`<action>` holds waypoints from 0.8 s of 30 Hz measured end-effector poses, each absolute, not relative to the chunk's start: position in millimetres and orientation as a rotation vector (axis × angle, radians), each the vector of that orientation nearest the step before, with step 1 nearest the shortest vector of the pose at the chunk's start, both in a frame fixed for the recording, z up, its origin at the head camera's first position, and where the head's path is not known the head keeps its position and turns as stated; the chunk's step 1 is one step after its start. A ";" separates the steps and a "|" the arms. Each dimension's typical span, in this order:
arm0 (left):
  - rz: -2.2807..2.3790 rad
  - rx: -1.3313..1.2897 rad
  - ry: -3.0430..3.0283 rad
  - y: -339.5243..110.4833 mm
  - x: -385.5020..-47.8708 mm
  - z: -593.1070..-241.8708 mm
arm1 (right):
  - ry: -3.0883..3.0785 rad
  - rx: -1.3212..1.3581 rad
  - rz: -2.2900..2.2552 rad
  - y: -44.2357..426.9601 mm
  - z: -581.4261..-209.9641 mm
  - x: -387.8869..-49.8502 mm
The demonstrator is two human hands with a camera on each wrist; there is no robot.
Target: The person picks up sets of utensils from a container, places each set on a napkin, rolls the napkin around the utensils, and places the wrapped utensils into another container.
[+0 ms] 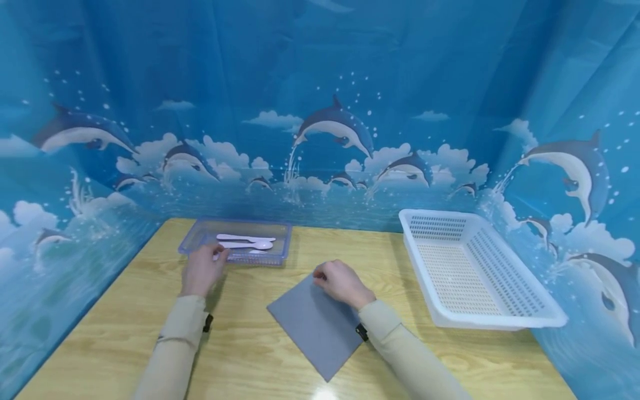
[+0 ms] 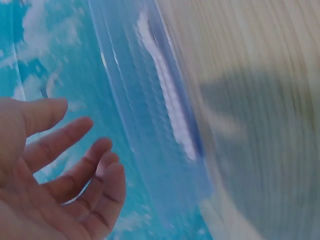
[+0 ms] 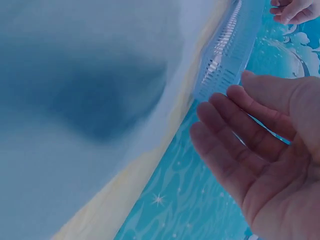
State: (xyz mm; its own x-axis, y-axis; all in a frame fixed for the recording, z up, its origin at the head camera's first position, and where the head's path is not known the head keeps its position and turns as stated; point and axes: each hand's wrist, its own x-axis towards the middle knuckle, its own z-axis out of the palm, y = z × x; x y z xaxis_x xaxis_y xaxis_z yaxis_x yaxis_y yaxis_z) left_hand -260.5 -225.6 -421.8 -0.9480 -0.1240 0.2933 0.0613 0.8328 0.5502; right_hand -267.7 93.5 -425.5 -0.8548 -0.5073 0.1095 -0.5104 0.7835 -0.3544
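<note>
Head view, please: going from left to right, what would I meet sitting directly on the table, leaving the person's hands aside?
Clear bluish plastic cutlery tray → gray square cloth → white perforated plastic basket.

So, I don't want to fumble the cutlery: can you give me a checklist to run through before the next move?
1. Left hand free: ok, it holds nothing, beside the clear tray.
2. Right hand free: ok, it holds nothing, over the gray cloth's far corner.
3. Gray cloth lying flat: ok.
4. Knife and spoon out of the tray: not ok, both lie in it.
5. Third piece identified: cannot tell, only partly visible near the tray's front wall.
6. White basket apart from the cloth: ok.
</note>
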 end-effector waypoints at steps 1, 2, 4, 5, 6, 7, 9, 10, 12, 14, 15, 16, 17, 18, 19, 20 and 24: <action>-0.829 0.070 -2.687 -229.9 -260.1 -422.6 | -2.955 0.847 0.591 89.3 -424.9 -269.5; -0.828 0.089 -2.683 -233.9 -260.1 -423.8 | -2.947 0.853 0.598 85.2 -424.4 -271.2; -0.812 0.103 -2.671 -240.1 -260.0 -425.5 | -2.929 0.863 0.616 76.9 -423.2 -274.7; -0.798 0.100 -2.665 -242.5 -260.3 -426.7 | -2.921 0.869 0.618 72.7 -422.7 -276.4; -0.789 0.105 -2.669 -244.5 -260.7 -427.1 | -2.913 0.876 0.623 68.4 -422.1 -278.3; -0.771 0.111 -2.670 -246.1 -261.5 -427.6 | -2.904 0.883 0.626 64.2 -421.0 -280.2; -0.759 0.116 -2.668 -248.4 -263.4 -428.7 | -2.893 0.892 0.620 55.3 -419.2 -285.1; -0.753 0.115 -2.668 -249.7 -263.7 -429.2 | -2.886 0.898 0.616 50.2 -418.2 -287.3; -0.746 0.107 -2.667 -252.6 -264.7 -430.4 | -2.879 0.909 0.607 39.7 -415.6 -292.0; -0.735 0.089 -2.662 -255.1 -265.5 -431.5 | -2.869 0.927 0.584 28.8 -413.5 -296.8; -0.726 0.083 -2.658 -256.2 -265.8 -431.7 | -2.865 0.938 0.570 23.5 -412.7 -299.2; -0.718 0.076 -2.657 -257.1 -266.1 -432.4 | -2.862 0.949 0.560 18.4 -412.2 -301.4; -0.712 0.070 -2.658 -257.8 -266.3 -432.7 | -2.865 0.956 0.553 13.5 -411.9 -303.6; -0.707 0.067 -2.661 -258.5 -266.6 -433.3 | -2.865 0.963 0.545 8.8 -412.1 -305.9; -0.703 0.065 -2.667 -258.9 -266.6 -433.9 | -2.864 0.971 0.533 4.3 -412.6 -308.1; -0.699 0.065 -2.678 -259.2 -266.6 -434.3 | -2.862 0.977 0.513 0.3 -414.1 -310.9; -0.696 0.063 -2.736 -261.2 -266.3 -435.0 | -2.853 0.984 0.432 -17.1 -419.8 -321.5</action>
State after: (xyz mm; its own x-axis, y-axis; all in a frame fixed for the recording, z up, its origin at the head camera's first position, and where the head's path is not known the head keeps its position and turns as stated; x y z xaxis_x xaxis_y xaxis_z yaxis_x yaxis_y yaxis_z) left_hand -266.3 -261.2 -435.0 -0.9490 -0.1191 0.2918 0.0348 0.8807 0.4724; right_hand -321.5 -17.1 -419.8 -0.7876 -0.5899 0.1781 -0.6162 0.7518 -0.2348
